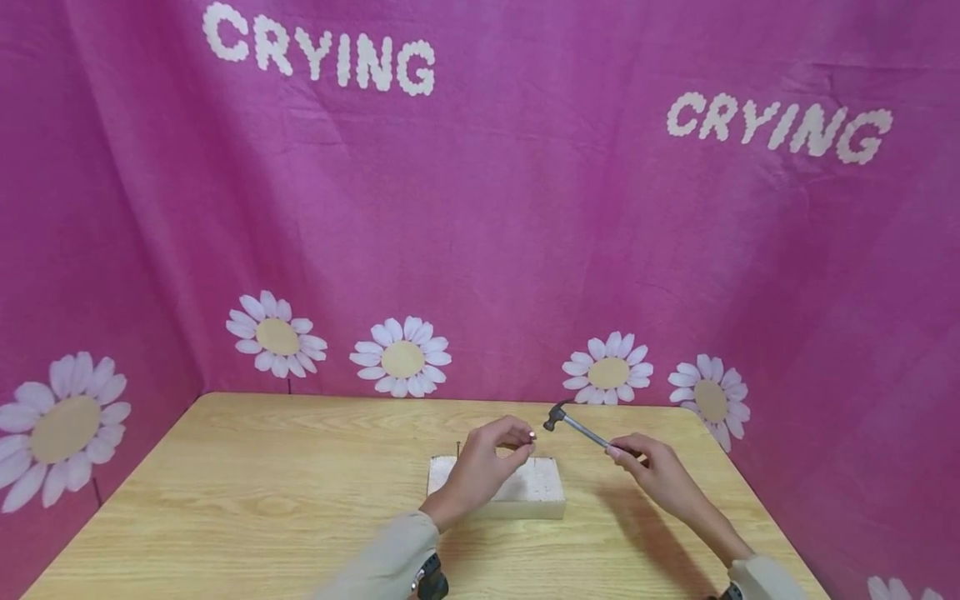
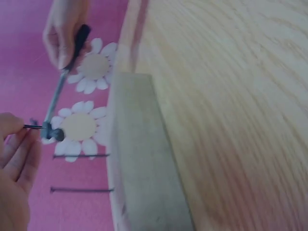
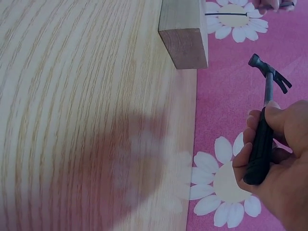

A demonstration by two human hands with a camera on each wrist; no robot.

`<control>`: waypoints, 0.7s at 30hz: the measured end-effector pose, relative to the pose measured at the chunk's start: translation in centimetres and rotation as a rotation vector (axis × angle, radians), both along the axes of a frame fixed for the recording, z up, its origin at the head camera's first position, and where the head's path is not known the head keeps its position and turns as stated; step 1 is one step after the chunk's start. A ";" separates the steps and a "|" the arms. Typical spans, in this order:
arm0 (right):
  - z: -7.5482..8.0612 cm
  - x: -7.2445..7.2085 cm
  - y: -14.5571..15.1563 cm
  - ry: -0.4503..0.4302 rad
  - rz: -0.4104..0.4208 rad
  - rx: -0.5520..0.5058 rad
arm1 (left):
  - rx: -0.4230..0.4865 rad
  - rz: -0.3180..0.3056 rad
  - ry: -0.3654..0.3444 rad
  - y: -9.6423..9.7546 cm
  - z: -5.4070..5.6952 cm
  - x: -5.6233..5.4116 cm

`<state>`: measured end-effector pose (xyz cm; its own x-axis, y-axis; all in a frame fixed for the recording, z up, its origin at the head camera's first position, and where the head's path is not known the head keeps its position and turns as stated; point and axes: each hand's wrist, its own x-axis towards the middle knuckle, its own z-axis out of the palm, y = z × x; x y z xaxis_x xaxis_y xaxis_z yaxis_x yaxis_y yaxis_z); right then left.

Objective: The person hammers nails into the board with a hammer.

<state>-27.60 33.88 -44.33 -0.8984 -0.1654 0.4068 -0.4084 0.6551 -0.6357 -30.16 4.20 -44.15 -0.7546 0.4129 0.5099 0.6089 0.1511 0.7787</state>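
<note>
My left hand (image 1: 483, 462) is raised over a pale wooden block (image 1: 540, 483), pinching a nail (image 2: 32, 126) between thumb and fingertips. Two more nails stand in the block's top: a nearer one (image 2: 82, 190) and another nail (image 2: 82, 156) beside it in the left wrist view. My right hand (image 1: 663, 479) grips a claw hammer (image 1: 585, 430) by its black handle (image 3: 261, 147). Its metal head (image 3: 262, 65) is up in the air to the right of the left hand, with the claw pointing away from the block in the right wrist view.
A wood-grain table (image 1: 300, 492) carries the block near its middle. Behind it and at both sides hangs a pink cloth (image 1: 487, 208) with white daisies and lettering. A dark watch-like band (image 1: 431, 577) sits at the left wrist.
</note>
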 end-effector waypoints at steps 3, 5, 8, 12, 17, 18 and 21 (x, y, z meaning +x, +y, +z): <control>0.0 -0.1 0.1 0.002 -0.001 0.004 | 0.011 -0.018 0.035 1.1 -0.7 0.0; 0.0 -0.1 0.1 0.003 -0.002 0.006 | 0.012 -0.018 0.055 1.7 -1.2 0.1; 0.0 -0.1 0.2 0.001 -0.008 0.004 | -0.002 0.021 0.062 2.3 -2.1 0.1; 0.0 -0.1 0.2 -0.003 -0.011 0.001 | -0.021 0.097 0.058 2.9 -3.1 0.2; -0.1 0.0 0.1 0.030 -0.006 -0.002 | -0.073 0.163 0.077 3.6 -3.8 0.5; 0.0 0.0 0.1 0.038 -0.004 -0.002 | -0.085 0.176 0.078 3.7 -3.9 0.6; 0.1 0.0 -0.1 0.045 0.006 -0.004 | -0.103 0.225 0.087 4.1 -4.2 0.9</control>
